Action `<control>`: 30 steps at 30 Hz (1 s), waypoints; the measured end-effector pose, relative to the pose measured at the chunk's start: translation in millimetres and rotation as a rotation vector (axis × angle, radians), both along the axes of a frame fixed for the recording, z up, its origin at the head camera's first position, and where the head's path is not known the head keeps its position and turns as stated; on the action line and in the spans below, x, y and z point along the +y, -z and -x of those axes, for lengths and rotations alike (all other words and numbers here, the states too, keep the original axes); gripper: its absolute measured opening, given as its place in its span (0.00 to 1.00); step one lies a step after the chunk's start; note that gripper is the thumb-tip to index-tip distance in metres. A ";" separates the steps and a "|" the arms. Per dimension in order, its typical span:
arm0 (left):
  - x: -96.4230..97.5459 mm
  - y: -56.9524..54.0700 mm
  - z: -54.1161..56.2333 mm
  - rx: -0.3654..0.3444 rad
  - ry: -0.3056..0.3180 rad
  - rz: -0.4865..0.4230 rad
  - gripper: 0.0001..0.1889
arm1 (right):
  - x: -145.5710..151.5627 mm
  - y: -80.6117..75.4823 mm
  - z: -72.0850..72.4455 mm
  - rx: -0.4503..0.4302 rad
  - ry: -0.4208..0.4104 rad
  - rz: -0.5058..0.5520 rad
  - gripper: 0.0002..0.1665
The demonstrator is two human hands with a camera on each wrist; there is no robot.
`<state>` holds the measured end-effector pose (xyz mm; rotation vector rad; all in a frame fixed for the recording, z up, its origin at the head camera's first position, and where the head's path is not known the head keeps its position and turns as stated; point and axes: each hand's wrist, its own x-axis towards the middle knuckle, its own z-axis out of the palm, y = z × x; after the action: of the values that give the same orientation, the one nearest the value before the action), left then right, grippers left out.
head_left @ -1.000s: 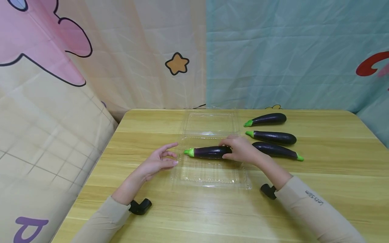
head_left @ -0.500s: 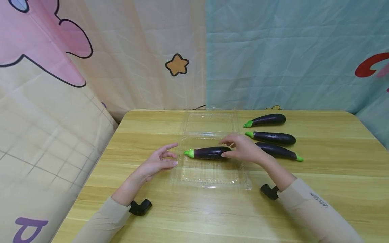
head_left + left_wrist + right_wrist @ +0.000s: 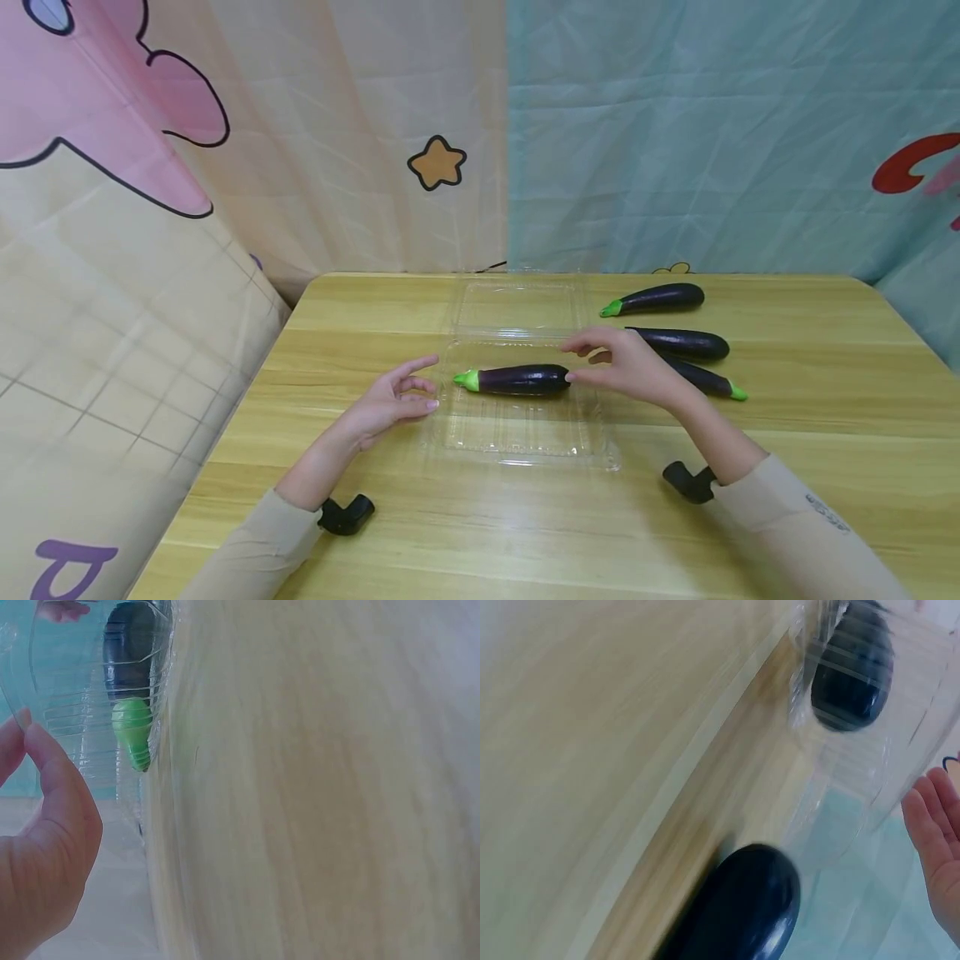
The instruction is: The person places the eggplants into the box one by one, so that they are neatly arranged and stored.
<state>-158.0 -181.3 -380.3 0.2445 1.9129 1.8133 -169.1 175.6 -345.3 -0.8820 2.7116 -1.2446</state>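
One dark purple eggplant [image 3: 522, 379] with a green stem end lies crosswise in the base of a clear plastic clamshell box [image 3: 517, 457]. At the box's left edge is my left hand [image 3: 386, 404], its index finger extended and its thumb apart from it; the fingertips overlap the rim in the left wrist view. My right hand [image 3: 626, 367] hovers over the box's right side, holding nothing, thumb near the eggplant's blunt end. Beneath and beyond that hand lie two more eggplants, the middle one [image 3: 686, 343] and the front one [image 3: 705, 379], both partly hidden by it.
The box's lid [image 3: 521, 304] lies folded back toward the far table edge. Another eggplant [image 3: 663, 297] rests at the back right of the wooden table [image 3: 510, 533]. Printed curtains [image 3: 675, 133] hang behind and at the left. Black mounts [image 3: 348, 514] sit at both wrists.
My right hand has let go of the eggplant in the box and moved right, its fingers spreading. The eggplant stays where it was, and my left hand has hardly moved.
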 end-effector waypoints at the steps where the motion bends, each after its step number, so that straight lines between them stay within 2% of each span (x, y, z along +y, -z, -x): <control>1: 0.0 -0.1 0.1 0.001 0.000 0.001 0.38 | 3.1 0.6 -0.4 0.013 0.007 0.002 0.22; 16: -0.5 0.0 -1.1 0.002 -0.002 0.006 0.38 | 42.4 5.6 -13.5 0.128 0.111 -0.005 0.20; 26: -0.2 2.0 0.7 0.004 -0.003 0.001 0.38 | 75.0 15.2 -19.9 0.253 0.177 -0.095 0.18; 30: 0.1 1.9 0.5 0.002 -0.005 -0.003 0.38 | 88.6 16.2 -23.0 0.231 0.186 -0.085 0.18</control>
<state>-158.5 -181.2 -382.2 0.2422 1.9139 1.8198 -146.2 264.1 -361.5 -0.8283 3.0653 -1.1062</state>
